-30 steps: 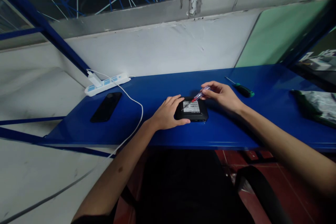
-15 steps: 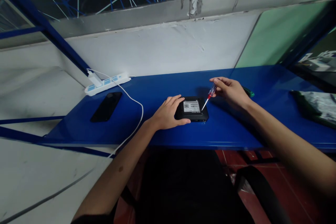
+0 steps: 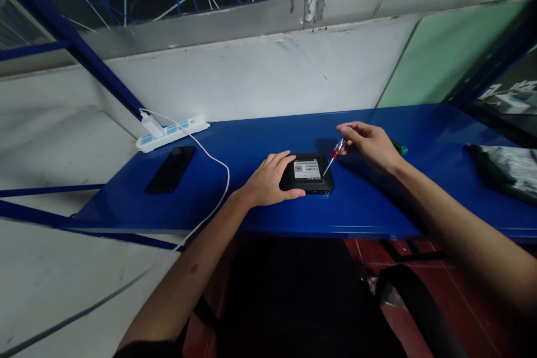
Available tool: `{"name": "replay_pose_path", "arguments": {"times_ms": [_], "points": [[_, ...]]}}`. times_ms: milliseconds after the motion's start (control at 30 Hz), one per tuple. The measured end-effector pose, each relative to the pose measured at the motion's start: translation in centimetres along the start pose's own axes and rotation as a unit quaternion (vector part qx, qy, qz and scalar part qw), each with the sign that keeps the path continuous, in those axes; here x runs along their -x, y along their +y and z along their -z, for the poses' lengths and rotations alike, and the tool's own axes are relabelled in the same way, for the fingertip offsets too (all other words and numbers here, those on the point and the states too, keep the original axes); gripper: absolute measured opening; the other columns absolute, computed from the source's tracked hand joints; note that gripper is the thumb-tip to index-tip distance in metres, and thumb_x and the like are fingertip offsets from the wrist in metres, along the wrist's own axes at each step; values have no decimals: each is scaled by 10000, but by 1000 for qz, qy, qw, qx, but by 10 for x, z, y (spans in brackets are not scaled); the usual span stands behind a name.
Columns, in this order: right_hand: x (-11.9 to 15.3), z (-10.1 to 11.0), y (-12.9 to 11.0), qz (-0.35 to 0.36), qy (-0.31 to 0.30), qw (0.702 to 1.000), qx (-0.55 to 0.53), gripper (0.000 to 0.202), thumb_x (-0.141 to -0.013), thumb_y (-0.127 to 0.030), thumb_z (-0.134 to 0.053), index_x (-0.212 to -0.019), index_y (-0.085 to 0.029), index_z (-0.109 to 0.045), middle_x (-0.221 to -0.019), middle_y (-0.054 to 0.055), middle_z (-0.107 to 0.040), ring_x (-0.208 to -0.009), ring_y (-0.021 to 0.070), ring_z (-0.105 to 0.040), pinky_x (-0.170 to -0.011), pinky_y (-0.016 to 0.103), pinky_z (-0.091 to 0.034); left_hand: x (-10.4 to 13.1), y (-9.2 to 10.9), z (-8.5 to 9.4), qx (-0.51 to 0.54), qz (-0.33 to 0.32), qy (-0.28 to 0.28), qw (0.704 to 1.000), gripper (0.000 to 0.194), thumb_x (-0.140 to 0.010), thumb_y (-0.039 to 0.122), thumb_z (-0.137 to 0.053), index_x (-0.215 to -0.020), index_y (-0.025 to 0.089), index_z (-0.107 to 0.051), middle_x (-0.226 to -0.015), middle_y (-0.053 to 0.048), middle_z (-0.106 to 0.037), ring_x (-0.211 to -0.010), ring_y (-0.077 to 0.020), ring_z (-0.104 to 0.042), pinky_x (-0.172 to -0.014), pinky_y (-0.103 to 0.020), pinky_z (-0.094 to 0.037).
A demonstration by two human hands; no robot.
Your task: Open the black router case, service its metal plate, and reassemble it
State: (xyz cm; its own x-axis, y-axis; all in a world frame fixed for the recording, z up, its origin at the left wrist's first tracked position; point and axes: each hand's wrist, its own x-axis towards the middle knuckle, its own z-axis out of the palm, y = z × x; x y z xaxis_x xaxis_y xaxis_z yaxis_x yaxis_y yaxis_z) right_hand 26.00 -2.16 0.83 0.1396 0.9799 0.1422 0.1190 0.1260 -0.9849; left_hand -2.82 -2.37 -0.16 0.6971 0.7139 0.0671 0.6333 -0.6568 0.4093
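Note:
A flat black electronic device (image 3: 328, 183) with a white printed label (image 3: 306, 170) lies on the blue table (image 3: 235, 134). My left hand (image 3: 269, 180) grips its left side, thumb along the near edge and fingers over the far edge. In my right hand (image 3: 369, 145) is a screwdriver (image 3: 338, 148) with a clear and red handle, pinched between thumb and fingers. Its shaft slants down to the left, and the tip meets the device's top near the right edge of the label. Whether the tip sits in a screw is too small to tell.
Left of the device lie a black phone (image 3: 170, 169) and a white power strip (image 3: 174, 133) with a plugged-in charger and cable (image 3: 227, 173). A green-handled object (image 3: 399, 146) lies partly hidden behind my right wrist. At the right edge is a plastic-wrapped package (image 3: 507, 170).

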Motion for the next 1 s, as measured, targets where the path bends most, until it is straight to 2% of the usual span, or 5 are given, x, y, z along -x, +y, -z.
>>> {"name": "replay_pose_path", "arguments": {"times_ms": [133,267,433,667,1000], "points": [[-1,2,-1,5,12,999,-36,355,-725,-537,-799,-900,-236,-727,-610,-30,-574,-520,129,-604,-601,344,-562,0,0,0,2,2,-4,1000,964,-775,773,-578,-1516,212,-317,-1599,-141,-309,-1455,-388,-279,-1174,-603,-290],[1,1,-2,4,-7,998,-62,317,-751,-509,-789,-914,-243,-733,-590,-40,-549,-519,124,-595,-611,338,-555,0,1,1,-2,4,-5,1000,968,-774,776,-576,-1511,201,-323,-1598,-144,-311,-1454,-383,-281,-1179,-598,-285],[3,-2,-1,0,-35,999,-31,304,-800,-498,-747,-959,-239,-727,-647,-4,-629,-564,150,-620,-639,370,-555,0,1,0,-2,0,5,1000,965,-772,768,-589,-1509,201,-333,-1592,-138,-323,-1450,-378,-291,-1184,-583,-289],[2,0,2,22,-35,999,1,311,-796,-505,-747,-962,-243,-724,-688,-9,-640,-565,139,-631,-627,351,-565,0,-2,-2,-8,-5,5,1000,964,-784,770,-583,-1514,195,-326,-1596,-139,-317,-1450,-375,-291,-1184,-577,-291],[12,3,-16,144,-60,986,63,300,-855,-471,-702,-1068,-260,-721,-710,-10,-681,-592,120,-627,-631,300,-554,0,-2,-3,-12,-2,4,1000,978,-776,779,-579,-1514,191,-321,-1598,-139,-310,-1453,-375,-284,-1184,-580,-286]]}}
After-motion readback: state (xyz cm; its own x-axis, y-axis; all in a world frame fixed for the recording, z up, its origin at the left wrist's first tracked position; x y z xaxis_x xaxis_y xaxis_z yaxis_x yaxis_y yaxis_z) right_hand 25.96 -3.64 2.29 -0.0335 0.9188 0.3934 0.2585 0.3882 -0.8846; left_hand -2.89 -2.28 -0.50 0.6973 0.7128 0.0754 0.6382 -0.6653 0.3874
